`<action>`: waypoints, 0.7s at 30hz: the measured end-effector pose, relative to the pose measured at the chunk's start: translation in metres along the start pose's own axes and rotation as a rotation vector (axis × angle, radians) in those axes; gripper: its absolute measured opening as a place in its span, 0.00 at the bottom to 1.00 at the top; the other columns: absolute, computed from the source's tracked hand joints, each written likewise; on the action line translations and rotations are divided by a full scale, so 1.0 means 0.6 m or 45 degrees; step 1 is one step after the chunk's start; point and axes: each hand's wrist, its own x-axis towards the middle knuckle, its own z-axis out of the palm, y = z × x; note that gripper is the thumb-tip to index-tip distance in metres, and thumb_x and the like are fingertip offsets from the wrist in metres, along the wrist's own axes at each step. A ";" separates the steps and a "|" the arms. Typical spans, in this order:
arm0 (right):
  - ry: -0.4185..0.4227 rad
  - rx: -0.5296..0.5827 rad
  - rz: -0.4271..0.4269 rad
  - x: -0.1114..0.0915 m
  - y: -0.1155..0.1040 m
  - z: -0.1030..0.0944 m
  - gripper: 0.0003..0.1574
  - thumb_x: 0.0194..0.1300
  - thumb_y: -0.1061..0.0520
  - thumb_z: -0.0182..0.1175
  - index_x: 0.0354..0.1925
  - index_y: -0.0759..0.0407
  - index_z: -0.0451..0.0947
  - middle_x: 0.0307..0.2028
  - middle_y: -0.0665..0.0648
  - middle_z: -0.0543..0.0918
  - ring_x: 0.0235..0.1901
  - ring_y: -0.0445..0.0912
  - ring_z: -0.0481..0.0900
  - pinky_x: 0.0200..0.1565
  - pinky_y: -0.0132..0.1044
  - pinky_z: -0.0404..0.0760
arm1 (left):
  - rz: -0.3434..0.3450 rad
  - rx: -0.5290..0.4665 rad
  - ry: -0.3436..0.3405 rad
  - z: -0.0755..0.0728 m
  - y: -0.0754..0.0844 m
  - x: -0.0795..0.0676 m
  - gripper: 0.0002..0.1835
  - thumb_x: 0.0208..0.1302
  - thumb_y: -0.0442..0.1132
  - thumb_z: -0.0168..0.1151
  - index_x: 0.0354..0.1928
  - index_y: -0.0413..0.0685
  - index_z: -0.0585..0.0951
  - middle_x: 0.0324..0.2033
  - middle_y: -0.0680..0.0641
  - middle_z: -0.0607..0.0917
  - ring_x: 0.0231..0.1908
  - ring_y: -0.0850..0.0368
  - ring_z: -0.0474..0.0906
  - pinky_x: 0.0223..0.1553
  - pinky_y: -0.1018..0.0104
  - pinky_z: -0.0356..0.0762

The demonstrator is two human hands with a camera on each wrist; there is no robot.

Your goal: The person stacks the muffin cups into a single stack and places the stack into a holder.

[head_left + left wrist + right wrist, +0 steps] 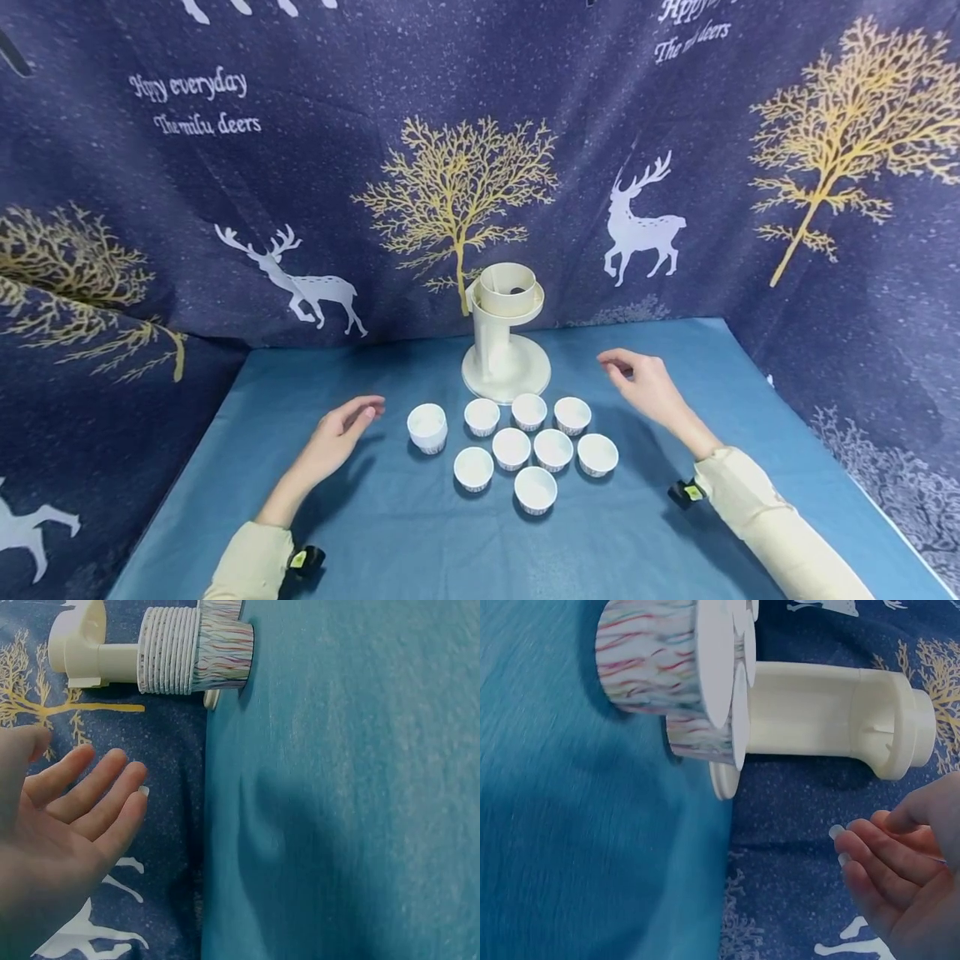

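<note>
My left hand [336,437] hovers over the table, fingers loosely bent, holding nothing. Just right of it stands a stack of white paper cups [427,428]; the left wrist view shows several rims nested in this stack [168,651], with wavy coloured stripes on the lowest cup. My right hand [641,383] is above the table at the right, relaxed, with nothing in its fingers. Nearest to it are a cup [572,415] and another cup [597,455]. Behind the cups is a cream stand [506,367] with a round base and a ring-shaped holder [508,290] on top.
Several single cups [512,449] stand upright, close together, between the two hands. Blue cloth [375,533] covers the table. A dark blue curtain [315,183] with deer and gold trees hangs behind and at both sides. Each wrist wears a small black camera [306,561].
</note>
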 end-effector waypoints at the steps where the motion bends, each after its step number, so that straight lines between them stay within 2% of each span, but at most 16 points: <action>1: -0.007 0.010 0.002 0.001 -0.001 0.001 0.14 0.70 0.62 0.52 0.50 0.58 0.81 0.41 0.61 0.87 0.37 0.50 0.85 0.38 0.43 0.82 | -0.003 -0.010 -0.010 0.001 0.000 0.000 0.19 0.76 0.44 0.47 0.60 0.42 0.76 0.52 0.37 0.82 0.53 0.43 0.80 0.50 0.73 0.76; 10: -0.089 0.082 0.035 0.001 -0.008 0.007 0.13 0.69 0.60 0.56 0.49 0.54 0.82 0.42 0.56 0.88 0.39 0.48 0.86 0.41 0.40 0.82 | -0.058 -0.065 -0.100 0.018 -0.002 -0.004 0.23 0.74 0.44 0.50 0.64 0.39 0.72 0.58 0.35 0.79 0.58 0.44 0.77 0.54 0.77 0.72; 17: -0.119 0.123 0.019 -0.001 -0.015 0.011 0.11 0.70 0.58 0.56 0.46 0.53 0.83 0.42 0.55 0.88 0.40 0.49 0.86 0.41 0.38 0.82 | -0.066 -0.109 -0.177 0.033 -0.002 -0.005 0.25 0.72 0.41 0.54 0.65 0.34 0.69 0.61 0.33 0.76 0.61 0.41 0.74 0.60 0.55 0.71; 21: -0.141 0.152 0.012 -0.001 -0.021 0.015 0.11 0.70 0.59 0.55 0.46 0.54 0.83 0.42 0.56 0.88 0.41 0.51 0.86 0.41 0.40 0.82 | -0.052 -0.126 -0.215 0.034 -0.002 -0.001 0.29 0.71 0.43 0.56 0.67 0.34 0.66 0.63 0.32 0.73 0.63 0.39 0.71 0.61 0.52 0.69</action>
